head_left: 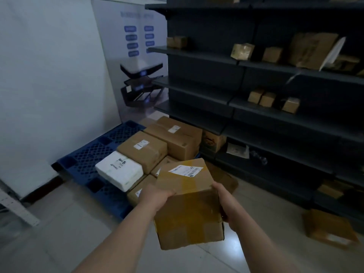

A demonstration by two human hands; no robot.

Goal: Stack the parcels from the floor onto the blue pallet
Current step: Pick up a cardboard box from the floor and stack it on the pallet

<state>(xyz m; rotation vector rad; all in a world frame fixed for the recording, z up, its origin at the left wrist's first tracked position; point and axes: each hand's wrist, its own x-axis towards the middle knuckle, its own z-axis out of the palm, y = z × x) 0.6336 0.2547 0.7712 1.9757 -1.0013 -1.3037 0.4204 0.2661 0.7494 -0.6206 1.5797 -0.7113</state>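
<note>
Parcel (pixel 189 209), brown cardboard with yellow tape (pixel 187 183) and 1 white label (pixel 186 170), is gripped by left hand (pixel 157 196) and right hand (pixel 224 201).

Left hand (pixel 156 196), right hand (pixel 225 202), forearms (pixel 118 237) bare

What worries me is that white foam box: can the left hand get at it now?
Probably not: the left hand grips the taped brown cardboard parcel; the white foam box lies unobstructed.

You're in a parcel stockroom: dark steel shelving (pixel 256 119) holding cartons, labelled boxes (pixel 173 140) on a blue pallet (pixel 82 158).
</note>
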